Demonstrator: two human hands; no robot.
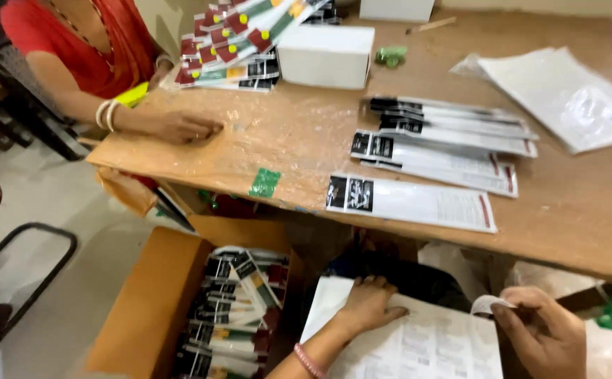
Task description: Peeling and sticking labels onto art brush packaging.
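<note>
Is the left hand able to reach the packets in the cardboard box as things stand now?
Probably yes. The left hand rests flat on the sticker sheet, and the open cardboard box with the packets lies just beside it, with nothing between them.

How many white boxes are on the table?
2: one white box beside the pile of coloured packets, another white box at the far edge, cut off by the frame; more may be hidden.
</note>
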